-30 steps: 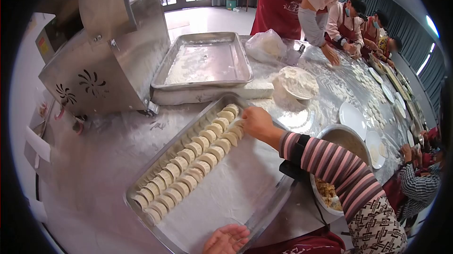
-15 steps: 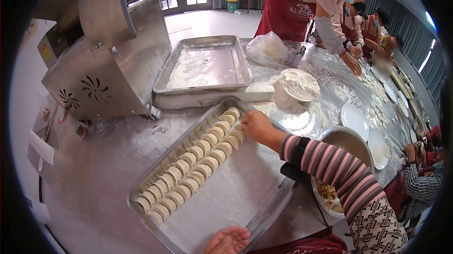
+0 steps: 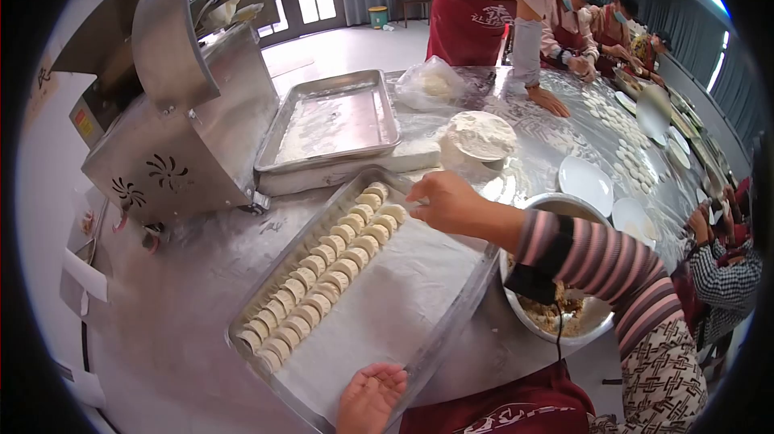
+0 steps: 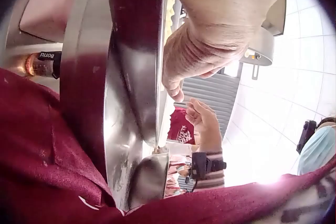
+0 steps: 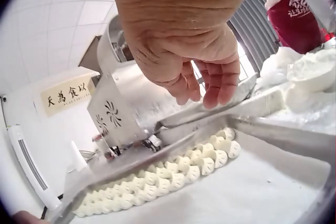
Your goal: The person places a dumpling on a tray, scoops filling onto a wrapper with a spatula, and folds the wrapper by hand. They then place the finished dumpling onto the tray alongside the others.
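Note:
Two rows of pleated dumplings stand on the white liner of a metal tray, along its left side. Over the far end of the tray hovers my right hand, just right of the last dumplings. Its fingers hang loosely bent above the rows in the right wrist view, with nothing between them. At the tray's near edge rests my left hand, palm up and fingers relaxed. In the left wrist view this hand lies along the tray's rim, holding nothing.
A steel bowl of filling stands right of the tray, partly under my right forearm. Beyond are a bowl of flour, a floury tray and a steel machine. Several people work along the table's far right side.
My right hand has lifted off the end of the right-hand dumpling row and moved slightly right. My left hand stays at the near edge. The head view has shifted.

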### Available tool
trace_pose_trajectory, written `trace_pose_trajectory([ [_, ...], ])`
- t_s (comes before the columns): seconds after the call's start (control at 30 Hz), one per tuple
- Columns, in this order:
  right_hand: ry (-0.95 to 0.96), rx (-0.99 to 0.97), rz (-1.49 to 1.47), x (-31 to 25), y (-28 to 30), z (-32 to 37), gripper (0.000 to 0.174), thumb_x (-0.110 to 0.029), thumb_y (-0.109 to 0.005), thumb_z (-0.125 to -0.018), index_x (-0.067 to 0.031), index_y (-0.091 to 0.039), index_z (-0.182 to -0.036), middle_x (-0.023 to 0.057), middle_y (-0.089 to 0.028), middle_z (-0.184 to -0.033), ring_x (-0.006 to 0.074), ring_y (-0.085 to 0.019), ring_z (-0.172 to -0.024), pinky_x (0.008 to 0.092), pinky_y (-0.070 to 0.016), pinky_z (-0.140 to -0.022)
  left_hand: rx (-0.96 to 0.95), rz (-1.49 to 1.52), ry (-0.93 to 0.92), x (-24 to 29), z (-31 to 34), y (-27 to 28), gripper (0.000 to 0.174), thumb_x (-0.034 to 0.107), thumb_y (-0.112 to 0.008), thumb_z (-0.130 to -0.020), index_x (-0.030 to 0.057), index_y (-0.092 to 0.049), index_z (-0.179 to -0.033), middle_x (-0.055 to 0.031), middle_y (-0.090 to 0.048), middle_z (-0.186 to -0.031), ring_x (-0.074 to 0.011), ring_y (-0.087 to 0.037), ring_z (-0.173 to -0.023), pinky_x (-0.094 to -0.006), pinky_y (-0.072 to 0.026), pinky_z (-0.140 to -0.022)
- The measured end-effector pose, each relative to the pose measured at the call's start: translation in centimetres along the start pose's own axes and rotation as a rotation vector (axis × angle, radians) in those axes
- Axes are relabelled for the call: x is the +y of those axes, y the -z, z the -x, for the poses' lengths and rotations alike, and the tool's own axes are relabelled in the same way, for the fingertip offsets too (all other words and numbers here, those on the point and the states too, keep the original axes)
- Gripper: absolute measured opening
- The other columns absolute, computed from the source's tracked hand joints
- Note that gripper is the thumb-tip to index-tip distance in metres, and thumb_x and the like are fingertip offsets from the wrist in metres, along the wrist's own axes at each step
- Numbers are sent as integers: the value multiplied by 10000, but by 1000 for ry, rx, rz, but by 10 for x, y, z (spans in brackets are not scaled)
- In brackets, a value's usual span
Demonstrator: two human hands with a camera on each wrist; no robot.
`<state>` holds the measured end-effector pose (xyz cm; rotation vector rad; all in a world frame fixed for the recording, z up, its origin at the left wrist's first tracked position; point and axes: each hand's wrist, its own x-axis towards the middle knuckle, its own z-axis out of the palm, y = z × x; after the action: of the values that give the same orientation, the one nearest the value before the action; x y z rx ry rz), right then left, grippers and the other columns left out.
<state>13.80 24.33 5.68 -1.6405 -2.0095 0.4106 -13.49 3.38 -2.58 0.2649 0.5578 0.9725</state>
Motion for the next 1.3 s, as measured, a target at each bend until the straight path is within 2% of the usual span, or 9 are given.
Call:
trace_pose_trajectory([
  [0.2,-19,13,-178,-37,125,102,211,-125,-717,-766,-31,-702,-954,136,-649,-883,239,-625,-764,335,-496,-696,-45,-107,-57,-1,18,-16,310,177,-526,-955,-15,-486,-1195,-154,-591,-1150,-264,-579,-1080,-377,-471,-941],
  [0.43,-141,526,-100,27,246,256,193,-52,-695,-802,15,-697,-983,61,-680,-815,84,-599,-694,251,-485,-612,-152,-216,-8,-18,27,-41,356,172,-527,-951,-27,-471,-1241,-175,-573,-1191,-273,-565,-1100,-385,-455,-967],
  [0.57,-449,822,-209,92,270,336,144,-49,-642,-823,35,-702,-923,31,-664,-732,57,-583,-658,197,-453,-575,-162,-262,20,-33,20,-55,372,172,-539,-944,-33,-469,-1246,-186,-568,-1206,-283,-568,-1097,-390,-453,-975],
  [0.77,-740,962,-248,308,207,419,193,-100,-697,-759,13,-700,-915,49,-670,-710,107,-613,-645,245,-484,-602,-162,-360,99,-48,9,-82,366,161,-554,-937,-31,-481,-1239,-193,-559,-1230,-282,-568,-1108,-389,-463,-968],
  [0.9,-958,897,234,333,183,420,384,-166,-751,-683,-15,-677,-1029,140,-694,-934,244,-662,-848,349,-515,-781,-167,-383,127,-51,3,-86,366,162,-560,-935,-26,-483,-1240,-189,-564,-1225,-277,-574,-1101,-382,-474,-959],
  [0.93,-916,833,223,341,179,420,559,-211,-771,-651,-36,-617,-1159,185,-620,-1154,318,-586,-1074,380,-452,-944,-149,-378,144,-52,1,-86,365,156,-564,-932,-23,-484,-1240,-186,-566,-1222,-274,-576,-1099,-379,-477,-956],
  [1.07,-834,709,255,368,175,403,693,-205,-765,-661,-54,-512,-1288,180,-508,-1323,348,-452,-1244,380,-356,-1056,-111,-412,160,-61,-4,-94,342,140,-573,-928,-15,-494,-1223,-175,-581,-1202,-259,-587,-1084,-371,-485,-948],
  [1.2,-804,689,453,389,186,387,610,-207,-721,-720,-63,-526,-1279,174,-542,-1288,330,-506,-1195,378,-390,-1026,-80,-468,175,-65,-8,-100,315,141,-565,-935,-8,-506,-1207,-161,-599,-1176,-242,-598,-1063,-362,-486,-945],
  [1.3,-720,604,208,430,201,385,510,-215,-664,-779,-91,-552,-1261,169,-590,-1225,310,-566,-1123,362,-429,-982,-64,-486,174,-65,-10,-107,309,142,-562,-938,-2,-510,-1206,-154,-606,-1167,-236,-600,-1058,-358,-486,-942],
])
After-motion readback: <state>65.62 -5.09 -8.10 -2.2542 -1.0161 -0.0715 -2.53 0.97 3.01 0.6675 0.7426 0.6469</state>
